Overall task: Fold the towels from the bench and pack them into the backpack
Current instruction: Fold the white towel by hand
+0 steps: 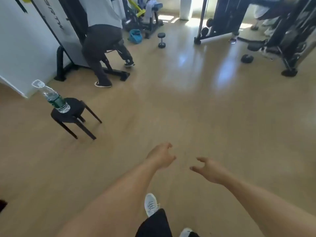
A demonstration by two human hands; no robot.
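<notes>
Fingers point(168, 145) of my left hand point(160, 155) are loosely curled and spread, gripping nothing; those of my right hand point(207, 169) are likewise apart and bent, with nothing between them. Both hands reach forward in the lower middle of the frame, over the tan floor point(188, 108), near each other but not touching.

From the head view I cannot make out the backpack. At the top of the frame, right of centre-left, a pale cloth point(149, 7) hangs over a padded gym bench point(156, 6); it may be a towel, but it is too blurred to say. Just below it a blue bag-like thing point(135, 36) sits on the floor, near a dumbbell point(161, 40).

At left, a black stool point(75, 113) carries a plastic water bottle point(54, 98), standing near its edge. In the upper left another person point(102, 40) bends at a weight machine point(68, 31). At the bottom, my pale shoe point(150, 204) shows beneath my forearms.
</notes>
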